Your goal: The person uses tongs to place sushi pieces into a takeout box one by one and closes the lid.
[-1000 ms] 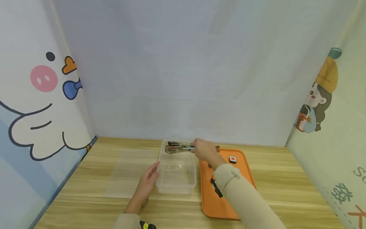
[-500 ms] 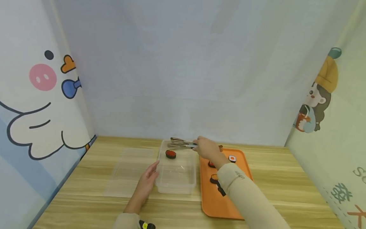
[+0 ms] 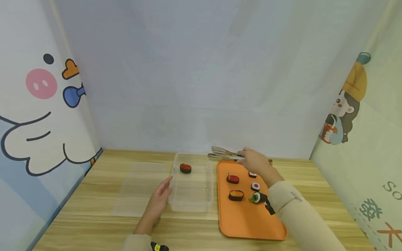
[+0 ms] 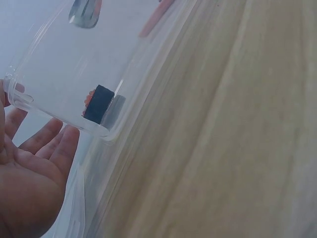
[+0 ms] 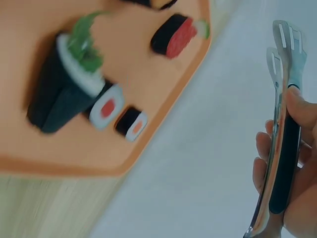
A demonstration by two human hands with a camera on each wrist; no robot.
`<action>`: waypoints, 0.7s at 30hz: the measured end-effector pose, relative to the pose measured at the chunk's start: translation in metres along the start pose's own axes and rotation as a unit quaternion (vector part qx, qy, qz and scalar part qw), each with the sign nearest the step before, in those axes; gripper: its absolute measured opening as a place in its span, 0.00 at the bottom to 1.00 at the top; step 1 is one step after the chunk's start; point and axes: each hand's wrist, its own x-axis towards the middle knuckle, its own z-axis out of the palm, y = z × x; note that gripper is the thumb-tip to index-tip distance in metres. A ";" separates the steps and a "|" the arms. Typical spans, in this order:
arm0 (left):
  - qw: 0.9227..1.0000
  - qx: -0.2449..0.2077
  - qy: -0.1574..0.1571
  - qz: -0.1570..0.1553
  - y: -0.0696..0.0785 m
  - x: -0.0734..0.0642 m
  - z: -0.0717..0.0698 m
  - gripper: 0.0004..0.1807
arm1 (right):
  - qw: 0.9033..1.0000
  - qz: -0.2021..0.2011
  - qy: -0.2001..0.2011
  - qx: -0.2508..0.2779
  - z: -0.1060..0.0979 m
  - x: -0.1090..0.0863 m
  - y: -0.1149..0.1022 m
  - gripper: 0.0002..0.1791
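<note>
The left hand (image 3: 159, 198) rests, fingers loose, at 9 o'clock on the box (image 3: 190, 207), probably steadying it; the right hand (image 3: 257, 161) grips tongs (image 3: 224, 156), tips empty, near the tray's 11 o'clock corner, likely sparing fingers. One sushi (image 3: 185, 168) sits toward 11 o'clock inside the box.

Right of the clear box (image 3: 190, 208), here's my cream sleeve (image 3: 304, 219), dark lettering (image 3: 296, 197) near its cuff, a slim black piece (image 3: 269, 206) poking out! Left of the box and nearer, my other cream sleeve (image 3: 136, 243), black fitting (image 3: 163, 248) alongside, bright yellow spot (image 3: 157, 248)!
</note>
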 end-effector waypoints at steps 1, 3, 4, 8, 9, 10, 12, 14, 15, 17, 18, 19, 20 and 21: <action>1.000 -0.001 -0.001 0.001 0.000 0.000 0.000 0.25 | 1.000 0.000 -0.001 0.002 -0.002 -0.003 0.006 0.26; 1.000 -0.001 -0.004 -0.001 -0.001 0.001 0.000 0.26 | 1.000 -0.003 -0.004 0.003 -0.004 -0.010 0.018 0.25; 1.000 0.001 -0.004 -0.002 -0.001 0.001 0.000 0.26 | 1.000 -0.005 -0.004 0.005 -0.005 -0.013 0.024 0.25; 1.000 0.003 -0.004 -0.004 -0.003 0.001 0.000 0.26 | 1.000 -0.013 -0.001 0.009 -0.002 -0.024 0.047 0.25; 1.000 0.003 -0.003 -0.001 -0.002 0.001 0.000 0.26 | 1.000 -0.017 0.000 0.009 -0.001 -0.027 0.052 0.25; 1.000 0.004 -0.002 -0.001 -0.002 0.001 0.000 0.26 | 1.000 -0.018 0.001 0.009 0.000 -0.030 0.056 0.25; 1.000 0.004 -0.003 0.000 -0.002 0.000 0.000 0.26 | 1.000 -0.025 0.003 0.004 0.003 -0.035 0.062 0.25; 1.000 0.006 -0.002 -0.001 -0.002 0.000 0.000 0.26 | 1.000 -0.026 -0.001 0.004 0.006 -0.039 0.065 0.25; 1.000 0.006 -0.001 -0.001 -0.003 0.000 0.000 0.26 | 1.000 -0.029 -0.003 0.006 0.008 -0.041 0.066 0.25; 1.000 0.005 0.001 -0.001 -0.004 0.000 -0.001 0.25 | 0.999 -0.030 -0.007 0.010 0.010 -0.044 0.067 0.25; 1.000 0.006 0.002 0.001 -0.004 0.000 -0.001 0.25 | 0.999 -0.030 -0.011 0.013 0.011 -0.046 0.067 0.25; 1.000 0.006 0.003 0.001 -0.005 0.001 -0.001 0.25 | 0.999 -0.031 -0.015 0.015 0.013 -0.047 0.067 0.25; 1.000 0.006 0.003 0.003 -0.005 0.001 -0.001 0.25 | 0.999 -0.033 -0.017 0.016 0.014 -0.048 0.067 0.24; 1.000 0.006 0.004 0.002 -0.005 0.001 -0.001 0.25 | 0.999 -0.036 -0.020 0.014 0.015 -0.049 0.068 0.24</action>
